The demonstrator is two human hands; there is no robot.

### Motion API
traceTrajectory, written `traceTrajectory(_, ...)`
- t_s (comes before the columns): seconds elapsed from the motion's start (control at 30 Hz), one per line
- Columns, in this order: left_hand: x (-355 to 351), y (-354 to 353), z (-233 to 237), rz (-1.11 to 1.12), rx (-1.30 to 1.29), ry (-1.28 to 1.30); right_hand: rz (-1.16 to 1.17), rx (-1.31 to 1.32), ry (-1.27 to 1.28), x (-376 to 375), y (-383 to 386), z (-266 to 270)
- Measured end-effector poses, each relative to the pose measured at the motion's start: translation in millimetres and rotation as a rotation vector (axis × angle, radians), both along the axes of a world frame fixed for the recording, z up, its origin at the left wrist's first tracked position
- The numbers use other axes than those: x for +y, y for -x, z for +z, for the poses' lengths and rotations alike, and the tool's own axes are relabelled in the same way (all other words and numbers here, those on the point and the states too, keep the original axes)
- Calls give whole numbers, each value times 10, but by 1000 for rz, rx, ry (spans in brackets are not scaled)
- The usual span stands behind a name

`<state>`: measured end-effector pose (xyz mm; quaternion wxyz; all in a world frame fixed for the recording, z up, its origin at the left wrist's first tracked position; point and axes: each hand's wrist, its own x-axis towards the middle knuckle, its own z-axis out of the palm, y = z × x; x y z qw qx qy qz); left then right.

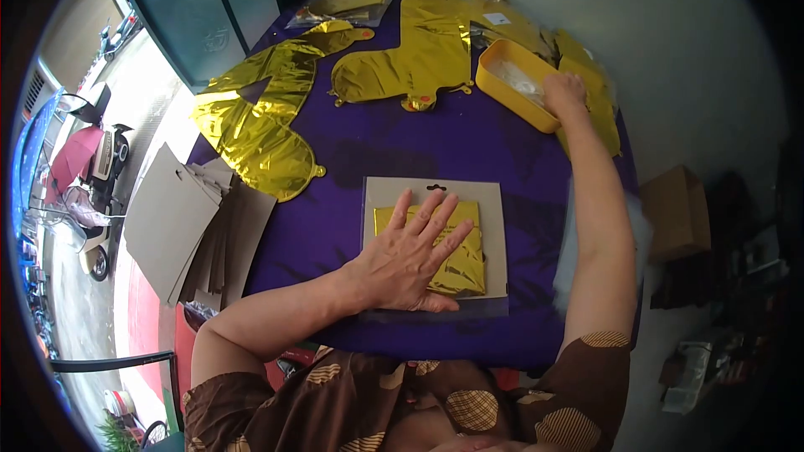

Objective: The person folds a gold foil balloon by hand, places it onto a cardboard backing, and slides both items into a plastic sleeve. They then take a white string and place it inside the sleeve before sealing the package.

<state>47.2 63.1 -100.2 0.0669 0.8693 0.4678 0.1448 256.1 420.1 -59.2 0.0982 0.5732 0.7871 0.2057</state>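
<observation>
My left hand [406, 255] lies flat with its fingers spread on a folded gold foil balloon [469, 264]. The folded foil rests against a grey card [494, 234] with a hanging hole at its top, in a clear plastic sleeve [481, 308]. At the far right my right hand [565, 94] is at the near-right rim of a yellow box [511, 105], its fingers curled together. White, see-through items [517, 79] lie in the box; they are too small to name. Whatever the right fingers hold, if anything, is hidden.
Flat gold foil balloons [272, 109] and another gold foil balloon [410, 59] lie across the purple tablecloth [377, 142]. A stack of grey cards [180, 226] stands at the left. Clear plastic sleeves [565, 259] lie under my right forearm. A packaged gold foil [347, 0] sits at the back.
</observation>
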Motion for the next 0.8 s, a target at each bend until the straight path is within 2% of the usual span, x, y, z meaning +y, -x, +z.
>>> traceTrajectory(0.1,-5,10,119,21,50,-3,-12,66,-125,0,-22,85)
traceTrajectory(0.17,-5,16,151,2,43,-30,93,47,-237,0,-98,194)
traceTrajectory(0.33,-26,-20,170,-78,3,-55,262,377,-387,-450,-273,507)
traceTrajectory(0.47,-22,-48,128,-146,-57,-33,321,604,-157,-1076,-479,598)
traceTrajectory(0.5,-33,-69,153,-149,-66,-26,382,643,-128,-1401,-517,578)
traceTrajectory(0.57,-27,-102,122,-158,-76,-12,348,847,81,-2200,-545,641)
traceTrajectory(0.63,-27,-137,99,-152,-85,-9,326,926,304,-2836,-659,677)
traceTrajectory(0.73,-28,-164,60,-148,-116,-3,370,1016,390,-3518,-823,549)
traceTrajectory(0.8,-42,-180,47,-149,-142,-14,380,986,408,-3813,-896,455)
